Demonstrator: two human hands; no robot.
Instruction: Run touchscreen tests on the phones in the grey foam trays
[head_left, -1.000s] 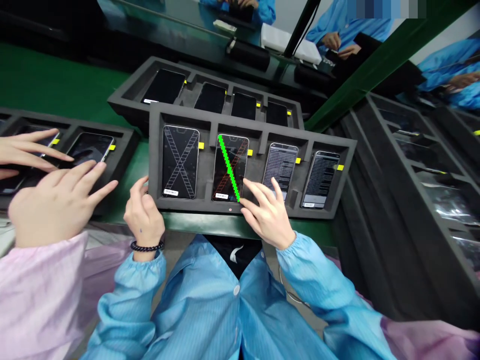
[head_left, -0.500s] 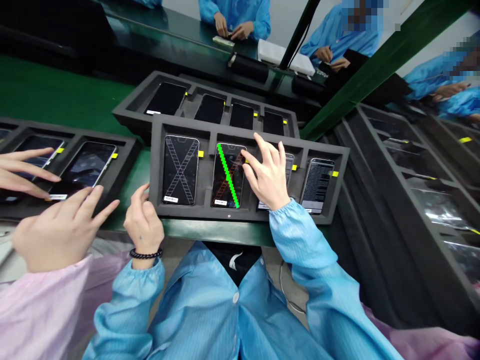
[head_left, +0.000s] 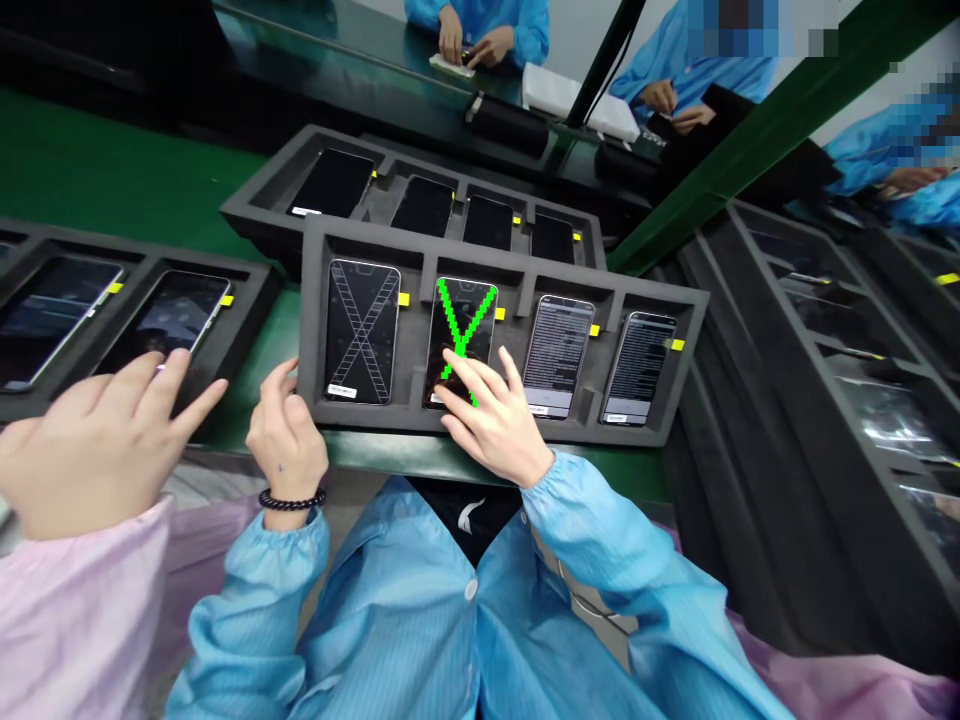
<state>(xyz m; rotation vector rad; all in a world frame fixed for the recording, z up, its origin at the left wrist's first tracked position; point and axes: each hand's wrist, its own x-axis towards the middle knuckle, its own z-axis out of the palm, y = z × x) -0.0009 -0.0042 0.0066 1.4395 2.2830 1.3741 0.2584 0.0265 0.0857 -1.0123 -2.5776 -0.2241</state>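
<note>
A black foam tray (head_left: 517, 265) stands tilted before me, with a phone in each of its compartments. My right hand (head_left: 499, 415) is open, its fingers spread and a fingertip on the lower left of the second phone (head_left: 469, 300). That screen shows a thick green diagonal and a second green stroke running down across it; its lower part is hidden by my fingers. The leftmost phone (head_left: 361, 330) shows a white crossed grid pattern. Lines of text fill the third phone (head_left: 561, 350) and the rightmost phone (head_left: 639, 365). My left hand (head_left: 289, 435) is curled on the tray's left edge.
Behind stands another foam tray (head_left: 259, 190) with dark phones. At left, a co-worker's hand (head_left: 105, 440) in a pink sleeve reaches over a third tray (head_left: 247, 285). More trays (head_left: 780, 290) line the right side. A green post (head_left: 757, 150) slants across the upper right.
My right hand has moved down and left across the second phone. A green stroke now runs down from that screen's upper right. The co-worker's hands at left have drawn back from their tray.
</note>
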